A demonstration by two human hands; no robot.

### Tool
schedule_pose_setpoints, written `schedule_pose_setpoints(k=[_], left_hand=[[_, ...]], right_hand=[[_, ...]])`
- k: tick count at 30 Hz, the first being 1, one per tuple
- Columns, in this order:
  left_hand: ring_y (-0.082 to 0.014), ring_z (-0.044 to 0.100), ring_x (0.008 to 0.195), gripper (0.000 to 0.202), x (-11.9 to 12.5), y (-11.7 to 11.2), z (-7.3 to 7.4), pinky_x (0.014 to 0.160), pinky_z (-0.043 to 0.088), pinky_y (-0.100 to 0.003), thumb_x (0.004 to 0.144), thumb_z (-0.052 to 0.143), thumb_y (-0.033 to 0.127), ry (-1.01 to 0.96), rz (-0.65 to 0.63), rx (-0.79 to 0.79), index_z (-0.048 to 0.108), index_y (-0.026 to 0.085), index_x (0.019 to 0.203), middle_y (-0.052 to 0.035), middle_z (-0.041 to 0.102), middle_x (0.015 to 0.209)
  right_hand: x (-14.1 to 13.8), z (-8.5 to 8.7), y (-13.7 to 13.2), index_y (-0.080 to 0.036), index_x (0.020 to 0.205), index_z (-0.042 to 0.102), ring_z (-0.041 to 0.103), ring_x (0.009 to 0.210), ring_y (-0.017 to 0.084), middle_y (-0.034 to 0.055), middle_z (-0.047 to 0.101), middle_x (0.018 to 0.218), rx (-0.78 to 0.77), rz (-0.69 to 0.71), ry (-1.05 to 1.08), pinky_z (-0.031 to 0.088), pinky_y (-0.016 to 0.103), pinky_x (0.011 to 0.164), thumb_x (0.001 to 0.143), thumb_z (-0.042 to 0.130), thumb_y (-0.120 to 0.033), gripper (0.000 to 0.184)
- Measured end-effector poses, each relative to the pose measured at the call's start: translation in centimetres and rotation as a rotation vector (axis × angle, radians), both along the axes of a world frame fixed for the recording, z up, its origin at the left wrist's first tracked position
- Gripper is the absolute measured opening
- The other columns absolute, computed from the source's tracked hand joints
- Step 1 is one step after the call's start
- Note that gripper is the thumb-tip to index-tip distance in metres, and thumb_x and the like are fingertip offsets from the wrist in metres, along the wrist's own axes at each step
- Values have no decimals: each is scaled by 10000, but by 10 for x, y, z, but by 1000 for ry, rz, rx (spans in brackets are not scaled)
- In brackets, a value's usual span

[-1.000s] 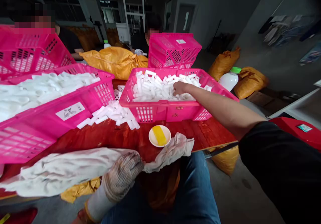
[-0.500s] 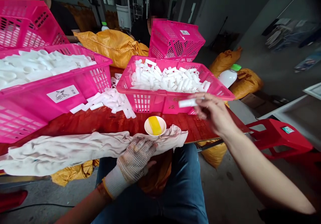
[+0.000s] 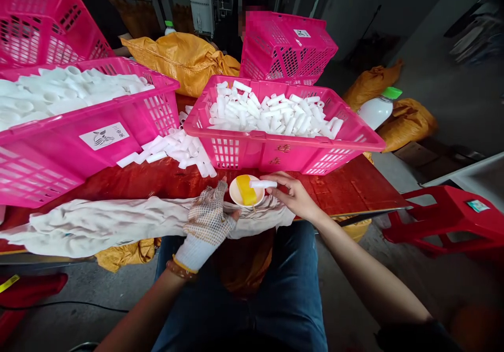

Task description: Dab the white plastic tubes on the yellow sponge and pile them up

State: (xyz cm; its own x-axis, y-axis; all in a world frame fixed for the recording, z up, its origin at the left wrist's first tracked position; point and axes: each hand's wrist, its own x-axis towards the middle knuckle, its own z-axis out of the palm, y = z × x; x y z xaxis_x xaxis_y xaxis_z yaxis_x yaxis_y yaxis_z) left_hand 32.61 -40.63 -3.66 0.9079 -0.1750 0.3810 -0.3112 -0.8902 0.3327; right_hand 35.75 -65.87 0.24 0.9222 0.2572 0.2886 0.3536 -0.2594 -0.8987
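Observation:
My right hand [image 3: 293, 195] is bare and pinches one end of a short white plastic tube [image 3: 264, 184]. The tube's other end is over the yellow block [image 3: 247, 190] in a small white dish [image 3: 258, 199]; whether they touch, I cannot tell. My left hand [image 3: 209, 215] wears a dotted knit work glove with thumb and fingertip bare. It rests on the rolled whitish cloth [image 3: 118, 218], left of the dish, thumb apart from the fingers, holding nothing visible.
A pink basket [image 3: 252, 149] of white tubes stands behind the dish, and another pink basket [image 3: 129, 131] stands left. Loose tubes [image 3: 181, 149] lie between them on the red table [image 3: 106, 178]. A red stool [image 3: 444, 210] is at right, an orange sack [image 3: 185, 63] behind.
My right hand has brought the tube left and down from the basket's front to the yellow block. My left hand has moved up onto the cloth beside the dish, its thumb spreading.

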Motion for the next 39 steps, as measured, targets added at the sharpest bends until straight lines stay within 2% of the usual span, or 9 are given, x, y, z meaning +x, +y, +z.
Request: schedule_pose_setpoints(k=[4, 8, 11, 14, 16, 22, 27, 32, 39], left_hand=[[-344, 634, 1199, 617, 17, -3, 9, 1059, 499, -504, 794, 758, 358, 246, -48, -87, 567, 232, 1367, -75, 733, 1196], [-348, 650, 1161, 608, 18, -8, 16, 1066, 488, -508, 780, 778, 307, 229, -66, -52, 585, 226, 1350, -73, 745, 1165], [-367, 624, 1200, 668, 13, -9, 6, 1046, 493, -508, 816, 763, 462, 131, -55, -12, 549, 208, 1396, -101, 727, 1207], [-416, 590, 1232, 874, 7, -9, -8, 1045, 464, -558, 809, 670, 701, 55, 0, 43, 467, 169, 1472, -161, 689, 1266], [-428, 594, 1217, 964, 5, -10, -11, 1029, 462, -565, 798, 616, 773, 40, 29, 60, 417, 149, 1506, -187, 668, 1296], [-367, 621, 1189, 794, 5, -14, -4, 1012, 473, -496, 903, 571, 664, -6, 8, 74, 431, 164, 1504, -160, 683, 1285], [-366, 637, 1151, 761, 7, -13, -11, 948, 499, -500, 886, 604, 654, -37, 16, 25, 482, 178, 1467, -146, 700, 1239], [-344, 630, 1177, 747, 7, -11, -17, 1012, 474, -486, 876, 609, 660, -60, -4, -45, 502, 199, 1454, -137, 685, 1278], [-378, 620, 1197, 756, 2, -14, -13, 1011, 468, -526, 906, 572, 647, -61, 37, 35, 444, 195, 1499, -149, 709, 1230]], right_hand=[[-1, -7, 1, -252, 1203, 744, 648, 1122, 256, 84, 710, 1174, -92, 16, -87, 496, 408, 1001, 920, 649, -263, 299], [-3, -12, -3, -254, 1224, 726, 637, 1140, 257, 91, 687, 1205, -163, 0, -114, 498, 408, 1008, 944, 620, -278, 300], [-7, -13, -4, -250, 1241, 712, 638, 1140, 248, 95, 672, 1216, -212, 5, -135, 510, 379, 990, 966, 593, -293, 303], [-9, -16, -2, -246, 1242, 703, 639, 1131, 250, 99, 673, 1210, -238, 10, -178, 519, 381, 977, 973, 591, -284, 294], [-9, -18, -2, -236, 1232, 698, 647, 1109, 248, 100, 682, 1189, -244, 9, -221, 531, 379, 959, 977, 590, -268, 278], [-6, -22, -5, -210, 1265, 642, 655, 1113, 260, 121, 690, 1168, -373, 60, -370, 555, 427, 969, 1004, 556, -236, 276], [-9, -11, -9, -209, 1382, 582, 635, 1198, 284, 153, 634, 1276, -571, 134, -344, 538, 469, 1042, 1042, 468, -242, 360], [-11, -5, -6, -189, 1438, 521, 612, 1225, 277, 163, 564, 1304, -562, 108, -316, 552, 422, 1039, 1021, 526, -271, 425], [-8, -6, -8, -206, 1407, 549, 626, 1207, 270, 142, 576, 1306, -609, 153, -245, 526, 453, 1074, 1055, 436, -265, 374]])
